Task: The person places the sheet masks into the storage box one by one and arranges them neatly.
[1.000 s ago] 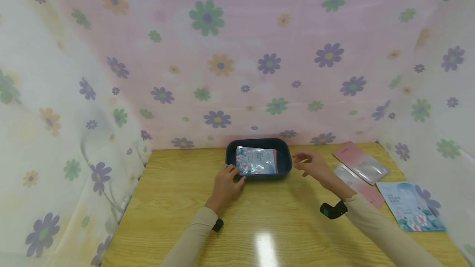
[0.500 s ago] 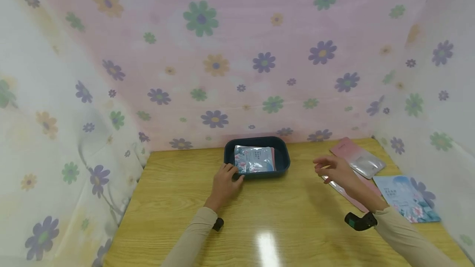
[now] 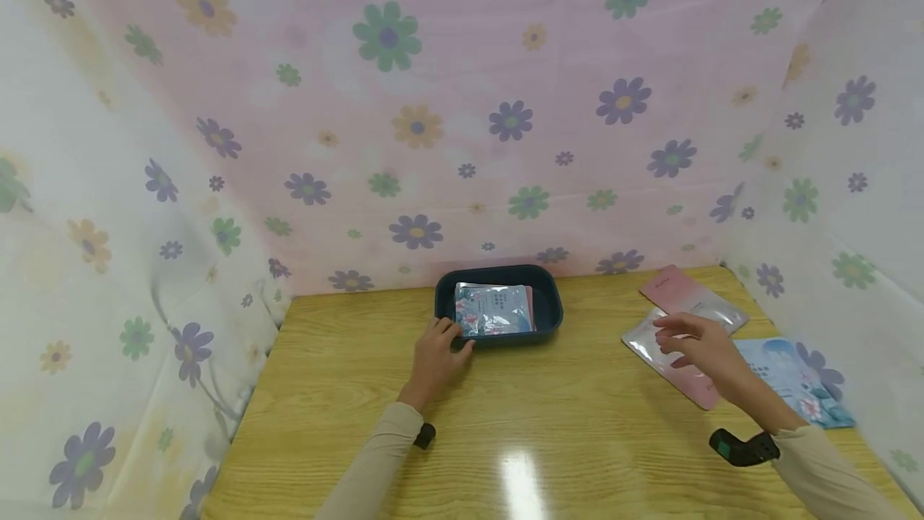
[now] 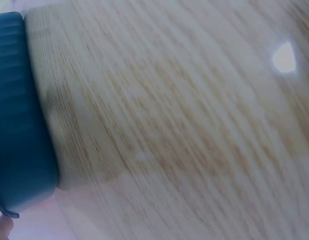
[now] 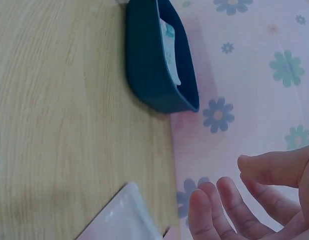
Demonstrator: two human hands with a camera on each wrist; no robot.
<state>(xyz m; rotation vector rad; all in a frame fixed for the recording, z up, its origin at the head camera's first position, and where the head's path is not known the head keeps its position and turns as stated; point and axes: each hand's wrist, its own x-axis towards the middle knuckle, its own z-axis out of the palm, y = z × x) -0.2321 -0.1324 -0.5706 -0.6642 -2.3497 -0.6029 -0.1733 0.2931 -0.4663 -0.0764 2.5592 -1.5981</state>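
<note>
My left hand (image 3: 435,359) grips the front left corner of a dark blue tray (image 3: 516,339), fingers over the rim and thumb at the front wall. In the left wrist view one fingertip (image 4: 2,227) shows at the rim. Inside the tray lies a blue floral foil sachet (image 3: 494,311), with pink and silver edges peeking from under it. My right hand (image 3: 711,355) hovers with loosely bent, spread fingers, holding nothing. It overlaps a pink-and-silver sachet (image 3: 693,389) on the table in the head view.
Another pink-and-silver sachet (image 3: 670,287) lies farther back on the right. A large blue floral sachet (image 3: 776,359) lies at the right table edge, partly behind my forearm. Flowered cloth (image 3: 447,183) walls in the wooden table (image 3: 346,392) at the back and sides.
My right hand has moved right, away from the tray's right end to above the pink-and-silver sachets. The left hand stays at the tray corner. The head view has shifted slightly.
</note>
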